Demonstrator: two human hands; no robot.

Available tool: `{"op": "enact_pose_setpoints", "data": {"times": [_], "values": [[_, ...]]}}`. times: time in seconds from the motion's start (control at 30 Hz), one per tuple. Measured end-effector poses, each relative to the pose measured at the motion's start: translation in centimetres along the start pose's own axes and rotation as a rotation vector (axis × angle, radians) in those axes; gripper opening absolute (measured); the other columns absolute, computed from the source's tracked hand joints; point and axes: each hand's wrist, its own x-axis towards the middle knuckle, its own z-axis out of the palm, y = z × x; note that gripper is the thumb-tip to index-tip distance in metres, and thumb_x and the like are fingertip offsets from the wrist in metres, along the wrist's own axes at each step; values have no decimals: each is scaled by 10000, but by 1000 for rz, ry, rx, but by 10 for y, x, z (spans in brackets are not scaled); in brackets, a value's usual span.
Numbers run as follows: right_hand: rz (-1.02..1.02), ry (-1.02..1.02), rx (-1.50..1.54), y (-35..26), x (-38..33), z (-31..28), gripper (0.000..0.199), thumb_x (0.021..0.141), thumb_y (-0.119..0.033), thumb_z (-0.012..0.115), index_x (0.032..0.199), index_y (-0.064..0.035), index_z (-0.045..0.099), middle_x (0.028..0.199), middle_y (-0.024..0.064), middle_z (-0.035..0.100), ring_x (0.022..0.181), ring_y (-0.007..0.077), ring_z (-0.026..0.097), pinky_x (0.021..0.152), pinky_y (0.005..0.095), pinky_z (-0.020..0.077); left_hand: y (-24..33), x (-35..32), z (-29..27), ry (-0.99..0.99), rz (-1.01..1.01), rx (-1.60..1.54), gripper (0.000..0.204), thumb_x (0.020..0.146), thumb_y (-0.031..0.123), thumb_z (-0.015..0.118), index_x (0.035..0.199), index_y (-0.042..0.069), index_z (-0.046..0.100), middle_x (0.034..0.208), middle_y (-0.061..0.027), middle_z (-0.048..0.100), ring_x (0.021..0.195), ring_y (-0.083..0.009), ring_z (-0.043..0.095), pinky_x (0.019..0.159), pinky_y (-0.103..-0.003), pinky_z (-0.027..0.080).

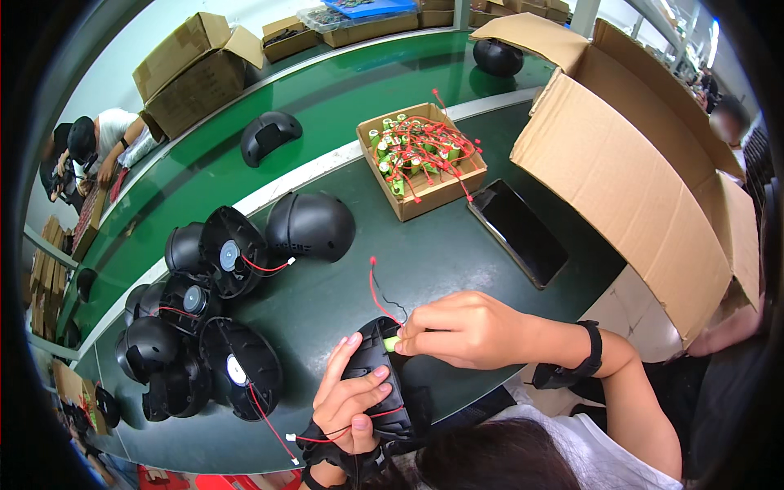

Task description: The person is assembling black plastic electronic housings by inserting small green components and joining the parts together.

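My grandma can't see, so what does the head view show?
A person's left hand steadies a black plastic shell while the right hand holds a green battery at it. Nearby on the dark table are more shells, a box of green batteries and a phone.

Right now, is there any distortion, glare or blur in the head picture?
In the head view, fisheye bending curves the green belt and large cardboard box, with blackened corners; soft glare lies on the dark tabletop; the left hand and right hand look reasonably sharp.
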Motion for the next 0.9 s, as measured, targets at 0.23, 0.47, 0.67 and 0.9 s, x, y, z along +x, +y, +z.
{"op": "enact_pose_setpoints", "data": {"times": [0.23,0.47,0.67,0.9], "values": [[-37,52,84,13,-5,17,135,773,-41,683,883,-32,605,834,86,537,688,279,614,584,399,501,0,-3,4,45,18,42,588,1001,387,351,702,-20,653,818,-183,685,1112,-548,552,1010,-593,406],[-11,-48,240,15,-5,-3,175,734,-47,703,890,-26,626,878,83,590,798,294,620,673,422,505,7,8,2,-118,130,39,510,1001,347,384,860,-45,678,964,-176,669,1126,-505,554,995,-571,421],[4,-141,9,15,-7,-31,319,705,-167,757,995,-78,661,1088,54,593,1091,243,524,909,420,411,5,20,2,-288,87,51,492,981,333,398,789,6,711,871,-115,698,1153,-449,562,1042,-623,334],[-63,-144,276,52,-10,3,547,751,-202,754,1245,-35,588,1075,149,648,992,333,611,862,433,489,2,24,-3,-357,73,9,511,973,381,409,775,31,723,876,-80,715,1175,-425,551,1067,-602,319]]}}
